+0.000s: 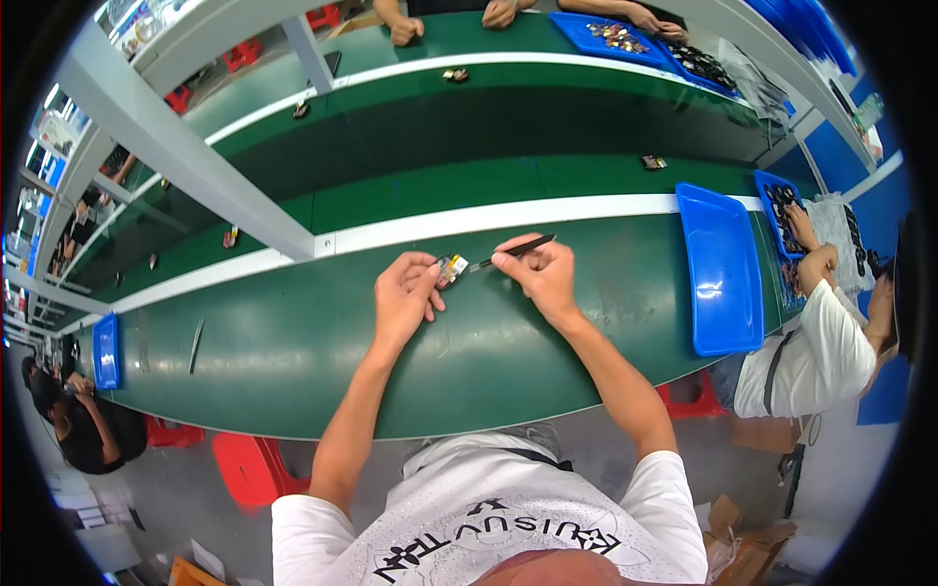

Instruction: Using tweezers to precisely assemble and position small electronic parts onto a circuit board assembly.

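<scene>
My left hand (401,298) pinches a small electronic part (453,270) with yellow and white patches on it, held just above the green bench (489,361). In my right hand (545,281) is a slim black pen-like tool (529,246), gripped between thumb and fingers. Its thin, pale tip points left at the part; whether the two touch I cannot tell. The tool's exact kind is too small to make out.
A long blue tray (725,293) lies at the bench's right. Beyond a white rail (489,214) runs a green belt (547,178) carrying a few small parts. A metal post (186,137) rises on the left. A co-worker in white (816,352) works at right. A thin strip (196,346) lies left.
</scene>
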`<state>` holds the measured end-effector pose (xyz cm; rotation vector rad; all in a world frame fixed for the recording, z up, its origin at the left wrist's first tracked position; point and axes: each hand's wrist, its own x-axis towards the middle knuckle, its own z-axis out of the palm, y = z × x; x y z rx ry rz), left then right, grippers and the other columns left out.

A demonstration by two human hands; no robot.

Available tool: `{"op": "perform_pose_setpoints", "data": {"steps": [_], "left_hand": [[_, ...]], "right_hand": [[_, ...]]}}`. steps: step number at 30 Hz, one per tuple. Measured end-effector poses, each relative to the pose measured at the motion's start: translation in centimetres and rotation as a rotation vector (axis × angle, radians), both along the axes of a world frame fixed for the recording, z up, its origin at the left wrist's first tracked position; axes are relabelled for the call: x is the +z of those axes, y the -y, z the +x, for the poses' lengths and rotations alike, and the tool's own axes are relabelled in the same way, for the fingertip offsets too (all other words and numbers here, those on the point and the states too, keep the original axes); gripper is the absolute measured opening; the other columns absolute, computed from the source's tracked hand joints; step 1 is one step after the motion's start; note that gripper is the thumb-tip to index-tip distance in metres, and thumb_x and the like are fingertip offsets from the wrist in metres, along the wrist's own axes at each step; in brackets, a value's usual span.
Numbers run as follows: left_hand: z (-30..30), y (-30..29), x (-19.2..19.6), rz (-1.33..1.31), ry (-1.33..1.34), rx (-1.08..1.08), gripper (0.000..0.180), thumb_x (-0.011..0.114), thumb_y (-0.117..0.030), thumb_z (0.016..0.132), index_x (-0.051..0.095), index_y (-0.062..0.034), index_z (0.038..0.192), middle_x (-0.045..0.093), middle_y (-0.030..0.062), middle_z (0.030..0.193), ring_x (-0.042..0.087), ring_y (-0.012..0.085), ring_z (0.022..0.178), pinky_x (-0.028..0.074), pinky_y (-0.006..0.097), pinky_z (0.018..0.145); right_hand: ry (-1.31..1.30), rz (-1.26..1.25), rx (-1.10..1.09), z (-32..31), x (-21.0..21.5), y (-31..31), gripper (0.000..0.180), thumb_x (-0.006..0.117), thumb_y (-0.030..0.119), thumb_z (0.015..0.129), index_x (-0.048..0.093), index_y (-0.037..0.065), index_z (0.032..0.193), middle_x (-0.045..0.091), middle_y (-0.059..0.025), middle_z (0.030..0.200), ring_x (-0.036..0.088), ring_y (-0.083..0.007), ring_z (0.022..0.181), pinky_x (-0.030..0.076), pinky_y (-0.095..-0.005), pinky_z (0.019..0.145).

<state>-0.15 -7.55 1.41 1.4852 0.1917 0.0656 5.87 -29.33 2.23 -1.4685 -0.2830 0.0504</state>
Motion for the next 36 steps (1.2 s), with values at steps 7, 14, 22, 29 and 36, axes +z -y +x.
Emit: {"op": "perform_pose_setpoints", "data": {"steps": [7, 14, 22, 29, 36], "left_hand": [[0.1, 1.2, 0.8, 0.065, -0.009, 0.014, 0.014, 0.064, -0.007, 0.099, 0.064, 0.0035, 0.108, 0.07, 0.0079, 0.083, 0.063, 0.0094, 0.057, 0.042, 0.022, 0.043], [-0.2, 1.1, 0.0, 0.191, 0.125, 0.0, 0.015, 0.066, -0.006, 0.097, 0.067, 0.0036, 0.109, 0.072, 0.0074, 0.084, 0.063, 0.0078, 0.058, 0.043, 0.021, 0.043], [-0.5, 1.6, 0.4, 0.209, 0.162, -0.014, 0.016, 0.066, -0.005, 0.098, 0.067, 0.0046, 0.11, 0.072, 0.0094, 0.085, 0.063, 0.0084, 0.058, 0.044, 0.022, 0.043], [-0.6, 1.8, 0.2, 0.225, 0.163, -0.022, 0.016, 0.066, -0.005, 0.098, 0.067, 0.0045, 0.11, 0.072, 0.0098, 0.086, 0.062, 0.0084, 0.057, 0.045, 0.022, 0.043], [-0.5, 1.9, 0.0, 0.238, 0.167, -0.015, 0.015, 0.065, -0.005, 0.098, 0.067, 0.0039, 0.11, 0.072, 0.0093, 0.085, 0.062, 0.0085, 0.057, 0.046, 0.022, 0.042]], "right_hand": [[0.051, 0.007, 0.01, -0.8, 1.4, 0.3, 0.011, 0.078, -0.002, 0.086, 0.071, -0.003, 0.095, 0.063, 0.0035, 0.073, 0.042, 0.0016, 0.054, 0.03, -0.0179, 0.049], [0.208, -0.13, 0.032, -1.6, 0.4, -0.6, 0.011, 0.08, -0.002, 0.084, 0.071, -0.003, 0.091, 0.068, -0.0008, 0.077, 0.043, 0.0005, 0.052, 0.03, -0.0184, 0.048], [0.251, -0.23, 0.0, -1.7, -0.1, -0.8, 0.011, 0.082, -0.001, 0.083, 0.072, -0.002, 0.089, 0.063, 0.0029, 0.067, 0.039, 0.0007, 0.049, 0.027, -0.0193, 0.046], [0.238, -0.257, -0.014, -1.8, -0.4, -0.9, 0.011, 0.081, 0.0, 0.084, 0.072, -0.002, 0.09, 0.053, 0.0061, 0.059, 0.036, 0.001, 0.048, 0.024, -0.02, 0.046], [0.248, -0.299, -0.036, -1.6, -0.6, -0.8, 0.013, 0.083, 0.003, 0.083, 0.073, -0.001, 0.091, 0.048, 0.0072, 0.054, 0.034, 0.0008, 0.047, 0.021, -0.0216, 0.046]]}}
